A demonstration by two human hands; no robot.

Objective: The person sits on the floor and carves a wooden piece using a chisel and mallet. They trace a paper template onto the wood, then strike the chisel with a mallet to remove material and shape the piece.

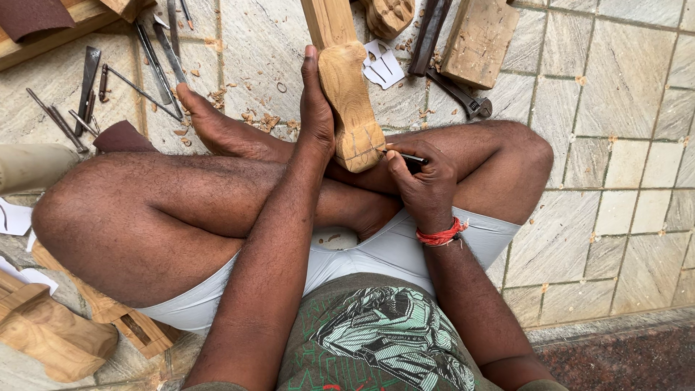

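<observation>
tan carved wood, red wrist thread, grey veined tiles, white shorts

This is a woodcarver's floor workshop, set up on pale stone tiles rather than at a bench. The carved wooden leg in the sitter's lap is the centre of it. To the left of that leg lies a scatter of slim metal chisels and gouges, with wood shavings between them and the leg. Right of it sit a rough timber block and a dark metal wrench. Far below and left of the leg rests another shaped wooden piece.
</observation>
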